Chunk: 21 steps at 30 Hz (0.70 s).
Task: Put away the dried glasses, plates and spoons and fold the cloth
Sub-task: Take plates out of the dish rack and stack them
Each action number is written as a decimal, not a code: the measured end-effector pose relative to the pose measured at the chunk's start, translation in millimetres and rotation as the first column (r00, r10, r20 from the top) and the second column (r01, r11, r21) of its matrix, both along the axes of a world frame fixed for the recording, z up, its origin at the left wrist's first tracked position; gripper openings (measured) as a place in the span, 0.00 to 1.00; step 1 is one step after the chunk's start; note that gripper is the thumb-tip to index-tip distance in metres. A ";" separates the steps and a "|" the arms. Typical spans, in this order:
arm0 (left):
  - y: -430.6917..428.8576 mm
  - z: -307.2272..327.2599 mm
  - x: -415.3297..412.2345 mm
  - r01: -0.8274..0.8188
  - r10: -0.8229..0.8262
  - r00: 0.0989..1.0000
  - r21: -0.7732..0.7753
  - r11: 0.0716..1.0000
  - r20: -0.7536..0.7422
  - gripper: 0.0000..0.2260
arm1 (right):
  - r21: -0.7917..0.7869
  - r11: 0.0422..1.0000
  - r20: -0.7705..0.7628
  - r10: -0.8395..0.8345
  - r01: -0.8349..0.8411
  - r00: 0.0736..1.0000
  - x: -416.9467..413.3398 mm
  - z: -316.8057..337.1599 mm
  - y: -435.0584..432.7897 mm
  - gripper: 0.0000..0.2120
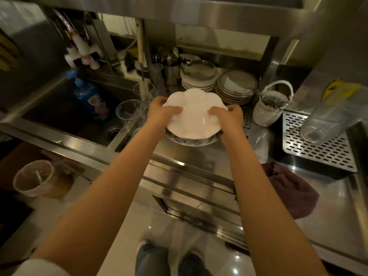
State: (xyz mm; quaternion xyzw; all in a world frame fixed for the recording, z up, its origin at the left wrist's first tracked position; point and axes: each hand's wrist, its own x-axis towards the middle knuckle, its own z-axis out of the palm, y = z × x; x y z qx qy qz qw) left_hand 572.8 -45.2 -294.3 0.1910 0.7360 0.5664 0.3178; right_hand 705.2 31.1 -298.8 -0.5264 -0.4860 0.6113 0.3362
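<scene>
A white scalloped plate (194, 114) is held by both hands over the steel counter. My left hand (162, 111) grips its left rim, thumb on top. My right hand (227, 116) grips its right rim the same way. Under the white plate a blue-patterned plate (191, 142) shows at its near edge. Two stacks of plates (236, 86) stand behind. Clear glasses (129, 114) stand left of the plates, beside the sink. A white caddy (268, 108) on the right holds spoons. A purple cloth (292, 190) lies crumpled on the counter at the right.
A deep sink (65, 108) with a blue soap bottle (87, 94) lies at the left. A perforated drain tray (318, 144) with a clear jug (326, 116) sits at the right. An overhead steel shelf (199, 10) hangs above. A lined bin (33, 178) stands on the floor.
</scene>
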 end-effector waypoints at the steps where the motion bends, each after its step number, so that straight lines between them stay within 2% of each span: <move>1: -3.0 6.7 -1.2 -0.002 0.002 1.000 0.018 1.000 0.004 0.22 | -0.005 1.000 -0.026 0.008 -0.008 1.000 -1.4 6.5 -2.1 0.17; 4: -12.0 25.8 -9.7 0.021 -0.021 1.000 0.052 0.998 -0.005 0.19 | -0.005 0.999 -0.073 0.031 -0.032 0.997 -7.4 24.9 -9.9 0.16; 11: -39.3 64.7 -44.9 0.065 -0.062 0.993 0.032 0.997 -0.099 0.22 | 0.012 0.992 -0.101 0.130 -0.129 0.986 -32.7 65.8 -45.5 0.18; 16: -78.4 92.2 -85.2 0.112 -0.097 0.977 0.069 0.991 -0.192 0.25 | 0.024 0.997 -0.187 0.075 -0.071 0.979 -71.0 88.0 -94.0 0.21; 21: -121.9 112.8 -133.3 0.154 -0.129 0.965 0.096 0.983 -0.228 0.21 | 0.021 1.000 -0.315 0.027 -0.022 0.949 -117.8 103.7 -141.6 0.21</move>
